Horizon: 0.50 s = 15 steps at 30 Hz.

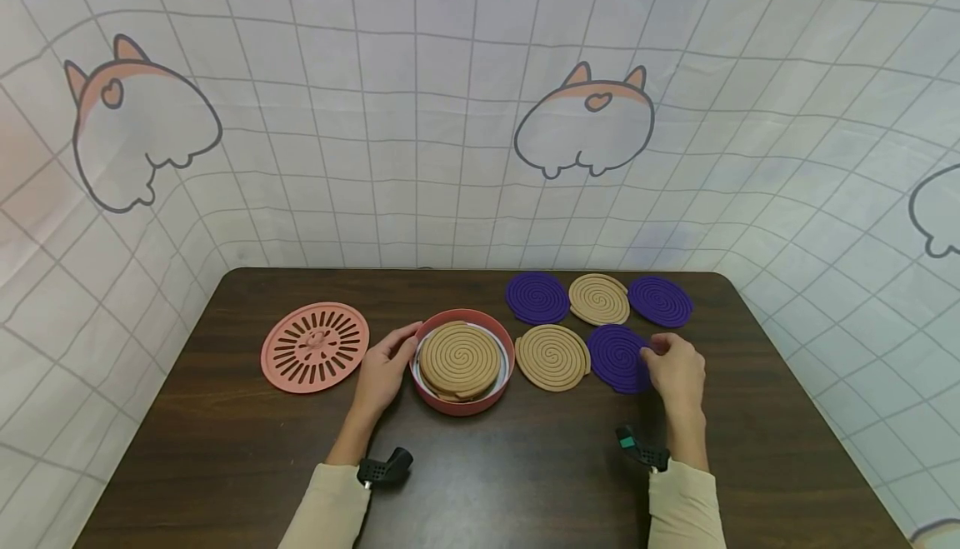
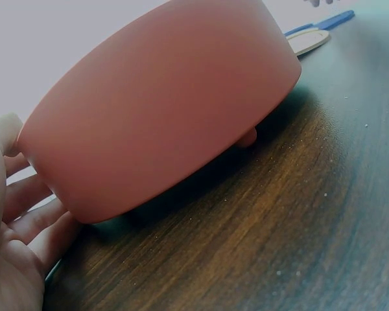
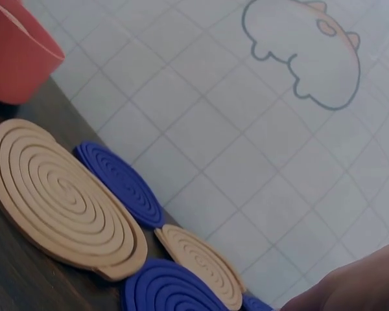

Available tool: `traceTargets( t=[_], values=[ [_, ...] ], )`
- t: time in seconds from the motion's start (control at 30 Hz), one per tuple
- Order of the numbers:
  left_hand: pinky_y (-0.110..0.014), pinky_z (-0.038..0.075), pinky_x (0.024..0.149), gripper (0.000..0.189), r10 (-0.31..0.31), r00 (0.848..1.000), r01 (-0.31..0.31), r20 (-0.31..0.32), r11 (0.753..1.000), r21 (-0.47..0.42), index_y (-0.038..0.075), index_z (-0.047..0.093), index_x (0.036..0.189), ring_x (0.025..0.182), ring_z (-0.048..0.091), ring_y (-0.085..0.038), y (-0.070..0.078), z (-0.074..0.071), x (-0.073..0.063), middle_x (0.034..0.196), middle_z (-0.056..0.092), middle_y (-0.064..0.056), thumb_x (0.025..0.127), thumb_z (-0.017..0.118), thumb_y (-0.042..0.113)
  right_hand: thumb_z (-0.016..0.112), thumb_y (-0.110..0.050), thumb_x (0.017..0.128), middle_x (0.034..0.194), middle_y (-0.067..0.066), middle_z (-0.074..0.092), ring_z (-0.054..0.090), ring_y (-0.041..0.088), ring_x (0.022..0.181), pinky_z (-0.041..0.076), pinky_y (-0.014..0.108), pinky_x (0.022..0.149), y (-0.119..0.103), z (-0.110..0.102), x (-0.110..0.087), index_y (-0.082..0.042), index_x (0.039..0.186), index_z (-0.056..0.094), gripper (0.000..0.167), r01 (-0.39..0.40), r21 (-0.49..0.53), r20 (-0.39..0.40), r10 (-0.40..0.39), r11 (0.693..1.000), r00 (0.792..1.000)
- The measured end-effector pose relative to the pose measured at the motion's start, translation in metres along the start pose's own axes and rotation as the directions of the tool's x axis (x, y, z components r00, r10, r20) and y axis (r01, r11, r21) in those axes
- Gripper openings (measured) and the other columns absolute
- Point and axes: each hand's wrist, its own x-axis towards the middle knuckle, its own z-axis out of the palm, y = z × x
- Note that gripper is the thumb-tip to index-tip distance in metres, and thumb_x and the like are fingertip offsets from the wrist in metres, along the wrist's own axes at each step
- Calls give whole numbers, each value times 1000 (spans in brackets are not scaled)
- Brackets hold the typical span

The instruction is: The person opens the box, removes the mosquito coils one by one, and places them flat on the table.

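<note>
A round red mosquito coil box (image 1: pixel 423 395) stands in the middle of the table, a stack of tan mosquito coils (image 1: pixel 459 359) lying inside it. My left hand (image 1: pixel 382 371) grips the box's left side; in the left wrist view, thumb and fingers lie against the red wall (image 2: pixel 162 110). At the right, the fingertips of my right hand (image 1: pixel 677 370) pinch the right edge of a purple mosquito coil (image 1: pixel 617 359) in the near row. A tan coil (image 1: pixel 553 357) lies just left of that one. In the right wrist view only part of the right hand (image 3: pixel 356 288) shows.
Behind the near coils lies a far row: a purple coil (image 1: pixel 537 297), a tan coil (image 1: pixel 598 299) and another purple coil (image 1: pixel 660 301). A pink slotted lid (image 1: pixel 288 376) rests left of the box. Patterned curtain (image 1: pixel 450 224) hangs behind the dark wooden table (image 1: pixel 510 491).
</note>
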Motion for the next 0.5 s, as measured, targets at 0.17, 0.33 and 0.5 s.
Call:
traceTargets(
  t=[0.17, 0.33, 0.5],
  values=[
    [-48, 46, 108, 34, 9, 1000, -9, -4, 1000, 6, 29, 68, 131, 130, 59, -20, 1, 0, 0, 135, 66, 0, 101, 58, 41, 63, -18, 95, 120, 29, 67, 58, 49, 116, 44, 60, 98, -9, 1, -3, 6, 126, 62, 39, 19, 39, -41, -18, 999, 999],
    [-47, 46, 107, 33, 16, 1000, -16, -12, 1000, 11, 29, 68, 130, 129, 59, -19, 1, 1, 1, 134, 67, 0, 100, 59, 41, 61, -21, 96, 122, 29, 66, 59, 48, 116, 45, 60, 98, -21, 2, -6, 6, 129, 60, 42, 36, 62, -42, -33, 997, 999],
    [-47, 46, 108, 33, 10, 1000, -10, -9, 1000, 15, 29, 68, 130, 130, 59, -20, 1, 1, 0, 135, 67, 0, 101, 59, 41, 61, -22, 97, 126, 30, 64, 59, 48, 116, 46, 59, 98, -31, 5, -9, 6, 132, 58, 45, 64, 71, -28, -63, 995, 998]
  ],
)
